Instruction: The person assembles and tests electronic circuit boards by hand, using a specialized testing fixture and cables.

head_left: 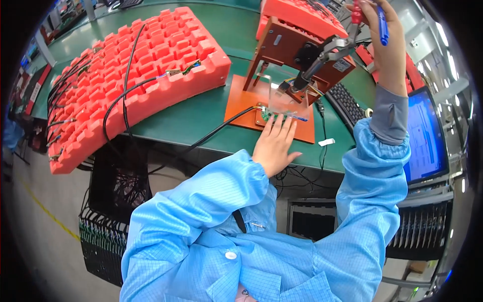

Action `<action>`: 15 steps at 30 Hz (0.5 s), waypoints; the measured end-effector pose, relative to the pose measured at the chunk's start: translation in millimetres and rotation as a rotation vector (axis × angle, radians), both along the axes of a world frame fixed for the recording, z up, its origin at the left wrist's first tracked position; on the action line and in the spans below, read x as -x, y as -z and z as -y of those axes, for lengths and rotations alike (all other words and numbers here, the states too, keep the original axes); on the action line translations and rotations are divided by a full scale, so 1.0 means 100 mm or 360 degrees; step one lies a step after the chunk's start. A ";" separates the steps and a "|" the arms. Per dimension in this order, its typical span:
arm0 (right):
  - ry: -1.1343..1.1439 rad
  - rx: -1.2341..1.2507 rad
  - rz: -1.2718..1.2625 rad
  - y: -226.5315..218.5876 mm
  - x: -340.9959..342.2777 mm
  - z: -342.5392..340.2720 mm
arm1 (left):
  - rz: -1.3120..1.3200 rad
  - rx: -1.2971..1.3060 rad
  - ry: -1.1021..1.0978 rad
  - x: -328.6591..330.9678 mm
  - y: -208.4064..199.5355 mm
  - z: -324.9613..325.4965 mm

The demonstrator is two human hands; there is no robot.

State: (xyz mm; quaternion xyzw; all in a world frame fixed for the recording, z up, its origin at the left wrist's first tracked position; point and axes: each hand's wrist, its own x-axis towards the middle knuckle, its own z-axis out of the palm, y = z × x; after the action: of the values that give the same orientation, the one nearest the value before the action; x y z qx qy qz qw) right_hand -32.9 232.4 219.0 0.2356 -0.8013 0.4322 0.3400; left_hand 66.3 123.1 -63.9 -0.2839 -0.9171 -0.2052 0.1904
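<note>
Green circuit board [266, 115] lies on the orange base [239, 98], beneath the spread fingertips of the left hand [273, 149]; the right hand [381, 17] grips a red lever handle [357, 13], blue pen [383, 29] alongside; the label [341, 65] is illegible.

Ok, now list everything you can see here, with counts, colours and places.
Table: one, green, across the upper half
Clamp fixture: one, brown-orange, on the table
Lever handle: one, red, upper right
Circuit board: one, green, on the fixture
Foam trays: at least two, red, left and behind the fixture
Cables: several, black, left and centre
Keyboard: one, black, right of the fixture
Monitor: one, lit blue, far right
Tag: one, white, near the table's front edge
Pen: one, blue, upper right
Sleeves: two, light blue, lower half
Left hand: one, bare, at the circuit board
Right hand: one, bare, on the lever handle, with the pen
</note>
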 end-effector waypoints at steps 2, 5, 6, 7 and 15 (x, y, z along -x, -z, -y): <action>-0.0083 0.0048 -0.0023 0.02 0.04 -0.05 | -0.0009 0.0073 -0.0024 0.01 0.01 -0.02; -0.0128 0.0078 -0.0065 0.03 0.06 -0.06 | 0.0007 0.0088 -0.0016 0.04 0.00 0.02; -0.0113 0.0037 -0.0091 0.04 0.04 -0.04 | 0.0023 0.0088 -0.0018 0.04 0.02 0.04; -0.0099 -0.0009 -0.0125 0.04 0.03 -0.04 | 0.0005 0.0088 0.0003 0.06 0.03 0.07; -0.0285 0.0134 -0.0079 0.07 0.01 0.04 | 0.0010 0.0088 0.0070 0.13 0.00 0.15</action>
State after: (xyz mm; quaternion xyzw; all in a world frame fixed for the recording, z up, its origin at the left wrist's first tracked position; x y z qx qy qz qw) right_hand -33.9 228.9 212.2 0.3023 -0.7495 0.4881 0.3295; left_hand 53.0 108.5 -63.7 -0.3085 -0.9165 -0.1848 0.1751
